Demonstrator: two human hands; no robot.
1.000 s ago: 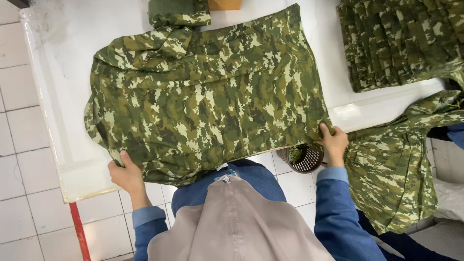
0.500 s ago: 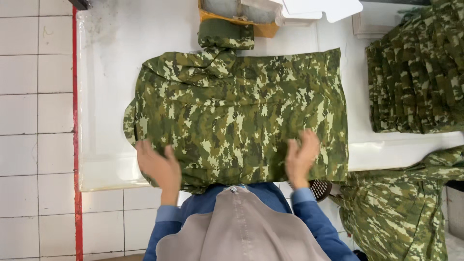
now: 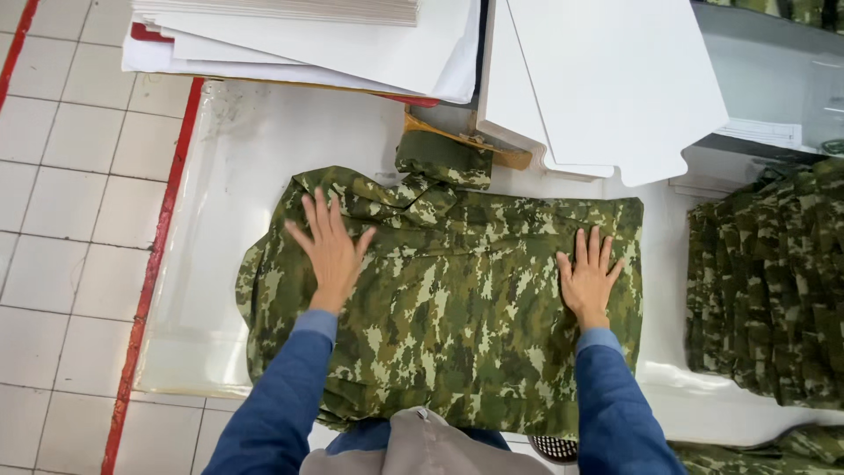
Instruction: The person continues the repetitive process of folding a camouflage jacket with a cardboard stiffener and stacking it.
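Camouflage garment (image 3: 457, 308) lies spread across the white surface (image 3: 229, 220), hem at the near edge. Left hand (image 3: 330, 251) and right hand (image 3: 587, 277) rest open, palms flat. Smooth outward evenly, keeping the fabric square.

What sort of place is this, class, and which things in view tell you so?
Probably a garment workshop's folding or packing station: a green camouflage fabric jacket spread flat on a white table, a stack of matching folded camouflage garments beside it, and white card sheets piled behind.
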